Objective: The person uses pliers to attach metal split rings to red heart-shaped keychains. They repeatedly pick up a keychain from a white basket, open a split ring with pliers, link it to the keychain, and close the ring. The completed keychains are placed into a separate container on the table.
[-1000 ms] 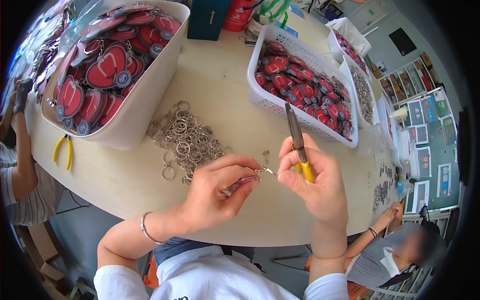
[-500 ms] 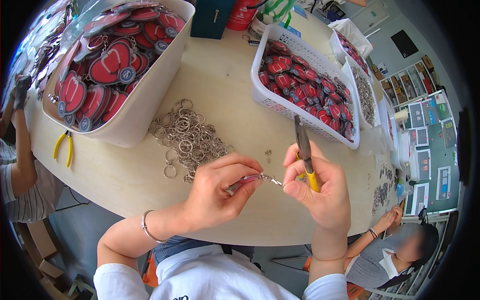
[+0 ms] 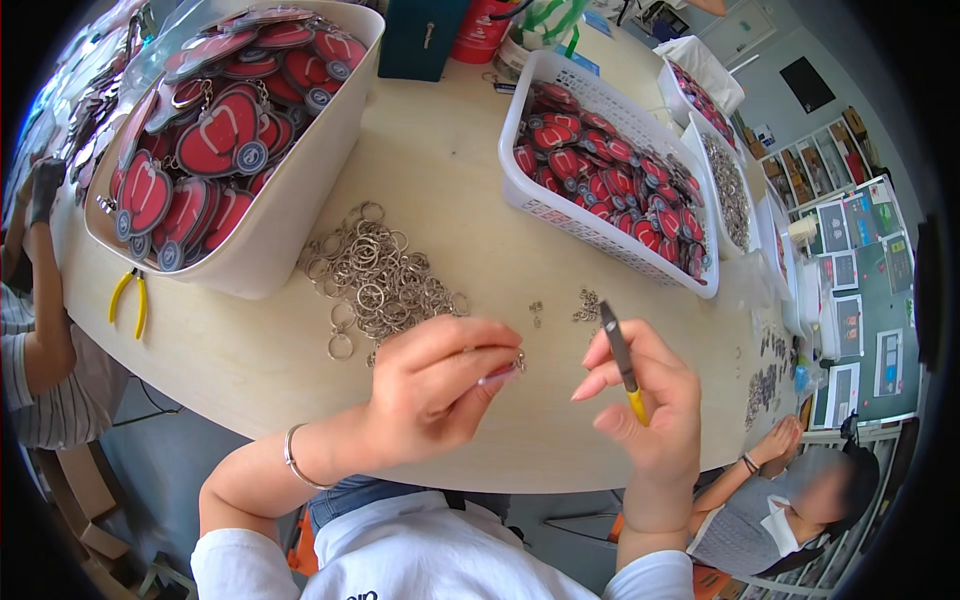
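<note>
My left hand [image 3: 428, 385] is closed around a red keychain charm [image 3: 497, 376]. Only the charm's edge and a bit of metal at its tip show; the fingers cover the rest. To the right, my right hand [image 3: 655, 415] holds pliers [image 3: 620, 350] with dark jaws and a yellow handle, pointing up and away from me. Its thumb and forefinger are apart, with nothing visible between them. Beyond my left hand lies a heap of metal split rings [image 3: 372, 285]. Small metal connectors [image 3: 587, 305] are scattered on the table just past the pliers' tip.
A large cream bin [image 3: 325, 190] full of red charms stands at the left, beside yellow-handled pliers [image 3: 141, 305]. A white basket [image 3: 600, 228] of smaller-looking red charms sits at the back right. Co-workers sit left and right [image 3: 745, 530] of the table [image 3: 440, 160].
My hands have moved apart, and the charm's metal end has left my right fingertips. My right thumb and forefinger have opened, and the pliers have shifted lower, uncovering small connectors behind.
</note>
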`<state>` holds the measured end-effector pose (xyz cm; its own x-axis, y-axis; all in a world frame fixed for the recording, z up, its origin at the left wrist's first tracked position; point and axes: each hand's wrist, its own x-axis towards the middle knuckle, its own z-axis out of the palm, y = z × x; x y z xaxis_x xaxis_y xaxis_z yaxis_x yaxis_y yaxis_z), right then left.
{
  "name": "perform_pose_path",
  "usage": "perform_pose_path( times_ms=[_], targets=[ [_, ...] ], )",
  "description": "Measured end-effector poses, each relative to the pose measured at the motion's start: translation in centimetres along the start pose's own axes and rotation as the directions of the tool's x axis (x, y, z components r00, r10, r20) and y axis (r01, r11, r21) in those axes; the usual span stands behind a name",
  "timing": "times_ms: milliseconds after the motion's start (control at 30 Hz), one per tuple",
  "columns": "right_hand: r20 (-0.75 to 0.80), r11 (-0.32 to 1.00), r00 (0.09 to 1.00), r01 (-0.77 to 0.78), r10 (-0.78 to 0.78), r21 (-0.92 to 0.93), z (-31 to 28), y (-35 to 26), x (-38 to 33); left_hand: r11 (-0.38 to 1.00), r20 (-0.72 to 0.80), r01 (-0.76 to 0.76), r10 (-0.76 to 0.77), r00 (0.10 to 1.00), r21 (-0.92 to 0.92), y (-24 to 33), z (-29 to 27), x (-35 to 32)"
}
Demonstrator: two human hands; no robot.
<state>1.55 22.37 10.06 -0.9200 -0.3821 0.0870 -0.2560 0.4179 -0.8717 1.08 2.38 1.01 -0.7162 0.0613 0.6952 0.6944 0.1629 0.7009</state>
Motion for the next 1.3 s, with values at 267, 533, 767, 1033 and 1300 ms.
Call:
perform_pose_path(
  times_ms=[267,533,767,1033,1300],
  targets=[
    [0.059,0.818,0.964,0.251,-0.259,-0.518,0.2,2.1,-1.9,0.946,0.01,-0.287,0.289,0.957,0.148,0.0,-0.7,0.2],
    [0.08,0.749,0.947,0.296,-0.311,-0.593,0.4,2.2,-2.4,0.922,0.019,-0.333,0.336,0.942,0.197,-0.1,-0.6,0.2],
    [0.097,0.693,0.927,0.337,-0.362,-0.637,0.9,2.4,-2.6,0.915,0.003,-0.364,0.369,0.929,0.172,-0.1,-0.7,0.2],
    [0.111,0.645,0.903,0.377,-0.415,-0.665,1.1,2.6,-2.9,0.901,0.028,-0.409,0.41,0.912,0.142,-0.1,-1.1,0.6],
    [0.035,0.762,0.915,0.355,-0.401,-0.542,2.1,3.3,-3.3,0.921,0.087,-0.37,0.361,0.928,0.121,0.2,-1.5,0.7]
  ],
)
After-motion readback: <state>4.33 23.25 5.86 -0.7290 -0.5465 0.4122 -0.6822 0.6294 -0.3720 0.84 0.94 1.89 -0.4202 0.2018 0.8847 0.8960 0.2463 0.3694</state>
